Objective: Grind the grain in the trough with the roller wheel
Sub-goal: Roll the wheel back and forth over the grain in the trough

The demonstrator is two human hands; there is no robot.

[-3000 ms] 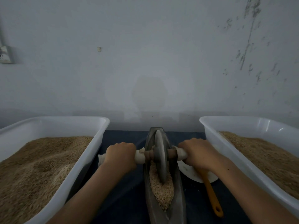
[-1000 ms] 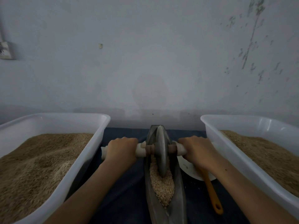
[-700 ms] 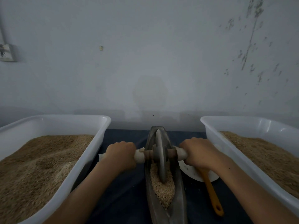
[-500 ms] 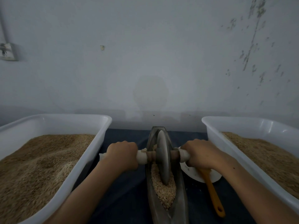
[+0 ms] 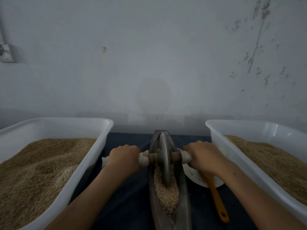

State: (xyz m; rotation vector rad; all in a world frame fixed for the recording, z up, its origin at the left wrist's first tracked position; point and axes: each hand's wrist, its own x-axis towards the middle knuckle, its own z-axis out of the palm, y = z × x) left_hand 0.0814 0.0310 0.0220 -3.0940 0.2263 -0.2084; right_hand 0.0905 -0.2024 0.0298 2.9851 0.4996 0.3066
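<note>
Between the tubs: a narrow grey metal boat-shaped trough (image 5: 182, 193) runs lengthwise away from you; pale grain (image 5: 166, 195) fills its near half.
Wheel: the grey stone roller wheel (image 5: 164, 160) stands upright mid-trough, touching the grain.
Grip: your left hand (image 5: 123, 157) and right hand (image 5: 205, 156) each wrap a white-wrapped axle end, equally near.
Containers: white plastic tubs left (image 5: 93, 165) and right (image 5: 216, 138) hold brown grain.

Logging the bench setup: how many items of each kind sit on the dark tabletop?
White grain tubs: 2
Metal trough: 1
Roller wheel: 1
White plate: 1
Orange-handled utensil: 1
Total: 6
</note>
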